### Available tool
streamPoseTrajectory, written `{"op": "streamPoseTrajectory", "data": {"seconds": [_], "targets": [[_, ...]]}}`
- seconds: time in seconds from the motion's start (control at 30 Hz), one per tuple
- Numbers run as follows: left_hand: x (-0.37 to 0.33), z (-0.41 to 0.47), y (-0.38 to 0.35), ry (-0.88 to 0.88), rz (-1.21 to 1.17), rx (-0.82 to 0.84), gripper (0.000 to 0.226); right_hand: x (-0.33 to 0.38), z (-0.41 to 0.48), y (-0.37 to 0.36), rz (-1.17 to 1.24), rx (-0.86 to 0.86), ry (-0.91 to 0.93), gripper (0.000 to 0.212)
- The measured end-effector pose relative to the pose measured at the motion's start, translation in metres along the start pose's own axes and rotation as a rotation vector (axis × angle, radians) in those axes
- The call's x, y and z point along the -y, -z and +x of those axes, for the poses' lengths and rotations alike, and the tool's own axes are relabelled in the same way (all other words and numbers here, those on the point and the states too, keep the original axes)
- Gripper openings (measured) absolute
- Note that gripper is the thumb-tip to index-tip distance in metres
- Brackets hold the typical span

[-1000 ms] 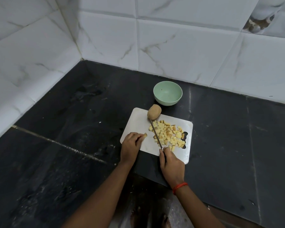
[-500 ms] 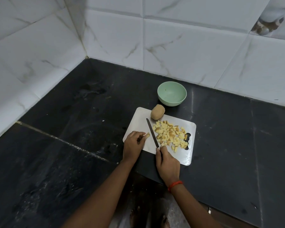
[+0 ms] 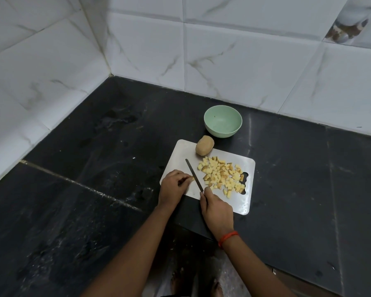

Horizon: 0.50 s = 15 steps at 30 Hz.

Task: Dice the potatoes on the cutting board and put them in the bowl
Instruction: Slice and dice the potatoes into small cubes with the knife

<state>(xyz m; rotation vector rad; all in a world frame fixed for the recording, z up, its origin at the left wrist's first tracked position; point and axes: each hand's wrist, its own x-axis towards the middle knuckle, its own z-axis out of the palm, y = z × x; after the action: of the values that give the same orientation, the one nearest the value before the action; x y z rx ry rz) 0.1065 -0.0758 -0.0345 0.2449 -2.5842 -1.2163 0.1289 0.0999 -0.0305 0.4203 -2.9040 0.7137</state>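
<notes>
Dark stone table (image 3: pixel 94 211), white tiled wall (image 3: pixel 223 61) along its back and left edges.

White cutting board (image 3: pixel 180 151) lying askew near the table's front edge, well away from the back-left corner. Handle cut-out at the board's right end, partly covered by cubes.

Diced potato (image 3: pixel 221 174) heaped loosely over the right half of the board, pale yellow, some bits with skin on. None in the bowl.

Whole potato (image 3: pixel 204 145), unpeeled, resting on the board's far edge, just beside the heap and nearly touching it.

Green bowl (image 3: pixel 221 133) upright on the table just beyond the board, toward the back edge, close to the whole potato but apart from it.

Left hand (image 3: pixel 172 187) at the board's near-left corner, fingers curled down, pinching a small potato piece (image 3: pixel 192 179) against the board; piece mostly hidden under the fingertips.

Right hand (image 3: pixel 217 209) at the board's near edge, clamped round the handle of a knife (image 3: pixel 194 174). Blade slim, angled away to the left, lying between the left fingertips and the heap, just beside the held piece. Cannot tell whether the edge touches the board.

Red thread (image 3: pixel 227 237) round the right wrist.
</notes>
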Motion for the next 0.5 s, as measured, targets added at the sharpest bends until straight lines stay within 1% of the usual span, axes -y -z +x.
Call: {"op": "streamPoseTrajectory", "data": {"seconds": [0.17, 0.27, 0.4, 0.47, 0.5], "targets": [[-0.001, 0.002, 0.002, -0.019, 0.021, 0.025, 0.014, 0.006, 0.003, 0.0, -0.079, 0.061, 0.011, 0.013], [-0.001, 0.003, 0.001, -0.029, 0.03, 0.024, 0.012, 0.017, 0.005, -0.001, -0.182, 0.105, -0.007, 0.026], [0.003, -0.002, -0.005, -0.009, 0.029, -0.028, 0.014, 0.029, 0.013, -0.001, -0.229, 0.101, -0.056, 0.043], [0.004, -0.004, -0.008, -0.007, 0.043, -0.05, 0.019, 0.03, 0.016, -0.001, -0.25, 0.112, -0.061, 0.043], [0.004, -0.004, -0.008, -0.009, 0.05, -0.054, 0.02, 0.029, 0.017, -0.001, -0.265, 0.125, -0.054, 0.04]]}}
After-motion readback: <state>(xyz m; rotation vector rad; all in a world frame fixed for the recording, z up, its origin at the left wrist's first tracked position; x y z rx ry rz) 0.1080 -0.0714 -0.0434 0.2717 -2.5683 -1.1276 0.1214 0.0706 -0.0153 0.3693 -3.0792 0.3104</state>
